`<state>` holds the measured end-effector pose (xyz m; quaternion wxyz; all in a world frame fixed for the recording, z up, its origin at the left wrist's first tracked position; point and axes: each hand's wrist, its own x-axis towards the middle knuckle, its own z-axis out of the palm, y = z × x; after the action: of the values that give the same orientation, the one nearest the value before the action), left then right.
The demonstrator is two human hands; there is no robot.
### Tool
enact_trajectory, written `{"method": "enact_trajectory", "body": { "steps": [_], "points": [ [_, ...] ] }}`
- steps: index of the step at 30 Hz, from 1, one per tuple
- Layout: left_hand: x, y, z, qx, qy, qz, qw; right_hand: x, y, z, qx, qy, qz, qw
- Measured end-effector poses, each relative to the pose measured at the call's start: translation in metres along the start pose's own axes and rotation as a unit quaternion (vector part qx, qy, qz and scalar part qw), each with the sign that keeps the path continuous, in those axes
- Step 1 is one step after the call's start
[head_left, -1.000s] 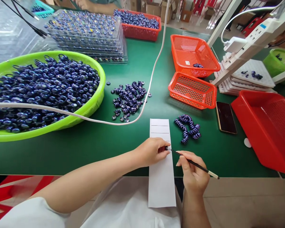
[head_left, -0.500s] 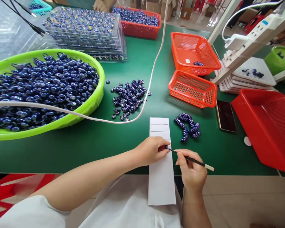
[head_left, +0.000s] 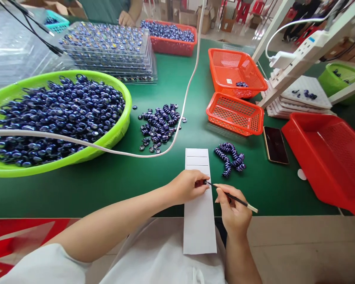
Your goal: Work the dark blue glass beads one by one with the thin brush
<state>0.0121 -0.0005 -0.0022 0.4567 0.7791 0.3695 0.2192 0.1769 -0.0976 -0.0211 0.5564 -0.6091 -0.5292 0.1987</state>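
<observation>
My left hand (head_left: 187, 186) is closed, pinching a small dark piece (head_left: 205, 182) between thumb and fingers; the fingers hide most of it. A thin black stick with a pale end, like a fine brush (head_left: 235, 199), is gripped pen-wise in my right hand (head_left: 236, 213). Its tip meets the dark piece or sits very close to it. Beneath my left hand lies a long white card strip (head_left: 199, 228) with printed lines, overhanging the table's front edge. Curved rows of shiny dark-blue pieces (head_left: 239, 162) rest right of the strip. Farther back is a loose pile of similar pieces (head_left: 159, 128).
A lime-green basket (head_left: 126, 110) heaped with dark-blue looped pieces stands left. A white cable (head_left: 136, 154) crosses the table. Orange baskets (head_left: 235, 128), a phone (head_left: 275, 144) and a red bin (head_left: 301, 157) are on the right. Stacked clear trays (head_left: 112, 75) and another person's hand (head_left: 126, 19) are at the back.
The camera view has shifted slightly, so the background sits a little lower and the right side moves left. Both hands keep their grips, with the stick's tip still at the small piece.
</observation>
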Motion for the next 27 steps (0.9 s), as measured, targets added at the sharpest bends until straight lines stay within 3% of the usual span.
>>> {"method": "enact_trajectory", "body": {
  "steps": [4, 7, 10, 12, 13, 15, 17, 20, 23, 27],
  "points": [
    [-0.002, 0.002, -0.015, 0.046, 0.001, 0.008, 0.999, 0.001, -0.002, -0.004, 0.074, 0.019, 0.026, 0.997],
    [-0.007, 0.004, -0.044, 0.185, 0.048, -0.019, 0.981, 0.001, -0.005, -0.011, 0.111, 0.064, 0.052, 0.99],
    [-0.012, 0.005, -0.074, 0.369, 0.097, -0.115, 0.917, 0.005, -0.005, -0.016, 0.11, 0.134, 0.079, 0.982],
    [-0.012, 0.008, -0.083, 0.45, 0.115, -0.166, 0.87, 0.008, -0.004, -0.017, 0.109, 0.179, 0.09, 0.974],
    [-0.011, 0.01, -0.083, 0.466, 0.123, -0.168, 0.86, 0.01, -0.003, -0.016, 0.11, 0.198, 0.091, 0.97],
    [-0.005, 0.017, -0.073, 0.452, 0.133, -0.114, 0.875, 0.013, -0.001, -0.014, 0.115, 0.23, 0.089, 0.962],
    [0.005, 0.026, -0.053, 0.396, 0.117, -0.012, 0.911, 0.014, 0.0, -0.012, 0.126, 0.25, 0.084, 0.956],
    [0.025, 0.034, -0.014, 0.311, 0.026, 0.111, 0.944, 0.015, 0.001, -0.012, 0.142, 0.261, 0.078, 0.952],
    [0.044, 0.032, 0.017, 0.274, -0.033, 0.143, 0.95, 0.014, 0.001, -0.014, 0.151, 0.26, 0.077, 0.95],
    [0.058, 0.02, 0.033, 0.241, -0.017, 0.13, 0.962, 0.013, 0.0, -0.014, 0.13, 0.255, 0.078, 0.955]
  ]
}}
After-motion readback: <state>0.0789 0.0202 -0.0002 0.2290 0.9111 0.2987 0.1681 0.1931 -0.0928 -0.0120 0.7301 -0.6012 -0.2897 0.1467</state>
